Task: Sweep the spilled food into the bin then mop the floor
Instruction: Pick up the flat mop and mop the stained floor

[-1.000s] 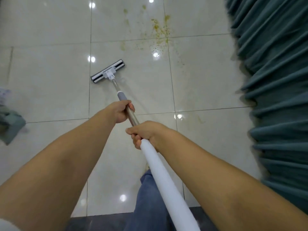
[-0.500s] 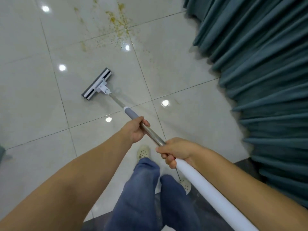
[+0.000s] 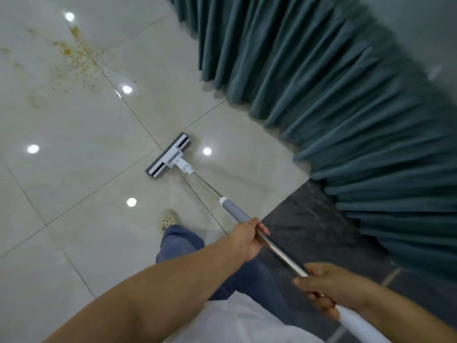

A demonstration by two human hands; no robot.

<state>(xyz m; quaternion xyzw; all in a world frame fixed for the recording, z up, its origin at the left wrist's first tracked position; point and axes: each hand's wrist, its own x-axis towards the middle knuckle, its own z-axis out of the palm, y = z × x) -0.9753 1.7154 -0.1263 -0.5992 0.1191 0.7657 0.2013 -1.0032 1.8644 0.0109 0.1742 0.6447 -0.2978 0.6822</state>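
Note:
A flat mop (image 3: 169,155) with a grey-and-white head rests on the glossy cream tile floor (image 3: 81,149), its steel pole running back toward me. My left hand (image 3: 247,237) grips the pole just below the grey sleeve. My right hand (image 3: 321,287) grips it lower, where the white handle begins. A yellowish food stain (image 3: 74,60) spreads over the tiles at the far left, well away from the mop head. No bin is in view.
A teal pleated curtain (image 3: 333,95) hangs along the right side and reaches the floor. A dark tile strip (image 3: 309,219) borders the cream floor under it. My leg in blue trousers (image 3: 183,243) and a beige perforated shoe (image 3: 168,219) stand left of the pole.
The view has swung right, and the mop head has been drawn back from the stain toward the curtain side. Both hands keep their grip on the pole.

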